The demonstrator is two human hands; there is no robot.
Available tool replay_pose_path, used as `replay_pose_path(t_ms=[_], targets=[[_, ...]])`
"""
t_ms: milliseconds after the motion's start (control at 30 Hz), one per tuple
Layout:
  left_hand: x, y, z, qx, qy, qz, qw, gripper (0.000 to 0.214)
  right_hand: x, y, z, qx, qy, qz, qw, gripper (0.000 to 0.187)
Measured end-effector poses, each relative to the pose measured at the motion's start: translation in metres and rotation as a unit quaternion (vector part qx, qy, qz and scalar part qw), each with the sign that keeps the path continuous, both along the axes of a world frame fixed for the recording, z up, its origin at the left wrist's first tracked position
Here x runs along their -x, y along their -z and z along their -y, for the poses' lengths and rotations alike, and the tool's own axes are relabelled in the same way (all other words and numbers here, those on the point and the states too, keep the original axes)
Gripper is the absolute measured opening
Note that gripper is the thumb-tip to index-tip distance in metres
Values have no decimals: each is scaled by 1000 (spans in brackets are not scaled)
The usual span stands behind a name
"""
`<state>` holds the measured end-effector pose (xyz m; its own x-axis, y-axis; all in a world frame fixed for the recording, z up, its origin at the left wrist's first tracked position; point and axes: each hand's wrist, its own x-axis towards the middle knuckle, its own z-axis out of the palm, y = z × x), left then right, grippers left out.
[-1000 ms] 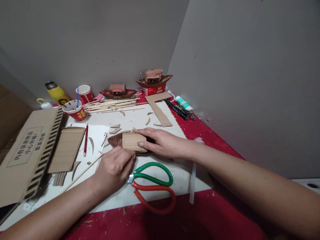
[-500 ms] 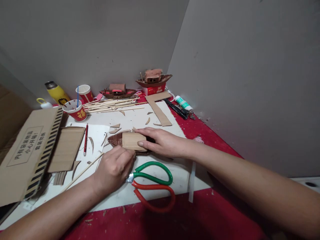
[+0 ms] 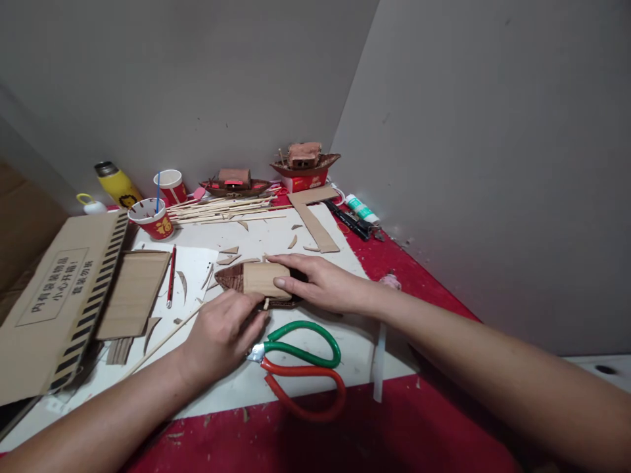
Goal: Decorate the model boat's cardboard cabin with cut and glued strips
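Note:
A small model boat (image 3: 229, 278) with a dark brown hull lies on the white sheet, its pointed bow to the left. A curved piece of plain cardboard (image 3: 261, 278) covers its middle like a roof. My right hand (image 3: 328, 281) grips the boat from the right, thumb on the cardboard and fingers along the far side. At the near side, my left hand (image 3: 224, 332) has curled fingers, with thumb and forefinger apart beside a short stick end (image 3: 267, 303). Just right of my left hand lie scissors (image 3: 303, 355) with green and red handles, their blades hidden under it.
Cardboard scraps (image 3: 229, 259) lie around the boat. Left are a red pencil (image 3: 171, 276), cardboard sheets (image 3: 133, 292) and a carton (image 3: 54, 289). Behind are paper cups (image 3: 152, 220), thin sticks (image 3: 221, 209), two finished boats (image 3: 235, 184) and an L-shaped cardboard strip (image 3: 313, 223).
My left thumb and forefinger have parted, and the short stick end now shows at the boat's near side. My right hand keeps its hold. The view has shifted slightly.

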<state>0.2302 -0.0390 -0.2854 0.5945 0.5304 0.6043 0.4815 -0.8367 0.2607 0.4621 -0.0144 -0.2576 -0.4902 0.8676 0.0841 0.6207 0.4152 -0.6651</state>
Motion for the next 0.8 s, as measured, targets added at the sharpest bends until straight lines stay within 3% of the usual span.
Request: replay_pose_path(t_ms=[433,600,700,800], targets=[[1,-2,4,43,5,10,999,6,5,9,6,-15,64,-50,997,53],[3,-19,9,128,-41,113,984,6,5,10,10,-18,103,-80,991,49],[3,-27,4,251,-126,255,925,12,4,7,11,-2,117,-86,989,46],[3,-27,-7,366,-175,409,817,10,4,4,13,22,140,-96,985,46]])
